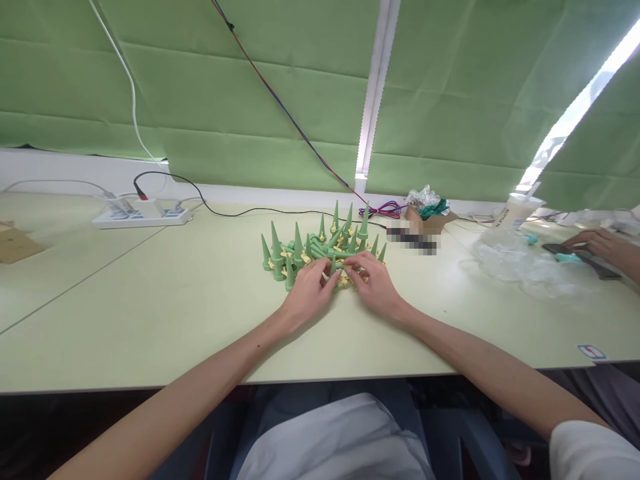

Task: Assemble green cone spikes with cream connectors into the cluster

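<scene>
A cluster of green plastic watering spikes (pixel 297 250) with small yellow valves is spread on the table, several standing point up and others lying on their sides. At the near edge of this cluster, my left hand (pixel 311 292) is closed around the base of one upright green spike (pixel 333 264). My right hand (pixel 374 288) faces it from the other side, thumb and forefinger pinched at a small yellow valve (pixel 348 268) beside that spike. The fingers partly hide both parts. More yellow valves (pixel 343 281) lie just below the fingertips.
A white power strip (pixel 143 215) with plugs sits at the back left, its black cable crossing behind the spikes. At the back right are a cardboard box (pixel 425 219), a plastic cup (pixel 517 208) and clear plastic bags (pixel 515 257). Another person's hand (pixel 603 245) rests on a phone.
</scene>
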A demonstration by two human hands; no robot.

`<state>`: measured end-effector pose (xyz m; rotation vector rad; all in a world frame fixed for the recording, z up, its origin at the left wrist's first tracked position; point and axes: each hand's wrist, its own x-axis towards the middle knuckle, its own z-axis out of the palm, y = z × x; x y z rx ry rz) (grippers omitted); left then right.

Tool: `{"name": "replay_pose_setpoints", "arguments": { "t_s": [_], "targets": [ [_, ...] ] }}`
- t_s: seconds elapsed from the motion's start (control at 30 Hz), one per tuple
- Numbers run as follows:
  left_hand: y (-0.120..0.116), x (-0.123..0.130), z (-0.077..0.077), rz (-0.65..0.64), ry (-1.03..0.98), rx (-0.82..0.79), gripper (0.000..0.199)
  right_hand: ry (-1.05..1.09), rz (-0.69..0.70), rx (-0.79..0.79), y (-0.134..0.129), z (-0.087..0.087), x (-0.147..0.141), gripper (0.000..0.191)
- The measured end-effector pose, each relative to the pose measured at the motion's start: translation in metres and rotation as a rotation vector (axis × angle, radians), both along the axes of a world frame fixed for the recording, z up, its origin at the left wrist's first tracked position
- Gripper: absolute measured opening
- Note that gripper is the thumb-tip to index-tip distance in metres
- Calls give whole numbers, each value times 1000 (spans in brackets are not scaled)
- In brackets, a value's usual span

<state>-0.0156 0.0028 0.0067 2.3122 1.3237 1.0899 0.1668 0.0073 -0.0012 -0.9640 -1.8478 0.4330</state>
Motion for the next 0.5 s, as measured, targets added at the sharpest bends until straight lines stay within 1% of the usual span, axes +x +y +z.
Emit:
{"name": "replay_pose_setpoints", "arguments": {
  "t_s": [0.17,0.33,0.5],
  "targets": [
    [-4,0,2,-2,-50,35,20,21,-9,-17,-3,3,0,15],
    [-6,0,1,-2,-116,97,16,68,-11,-22,-7,8,-2,15],
    [-6,1,-1,-76,-84,206,13,94,-2,-23,-10,10,-3,15]
  ]
}}
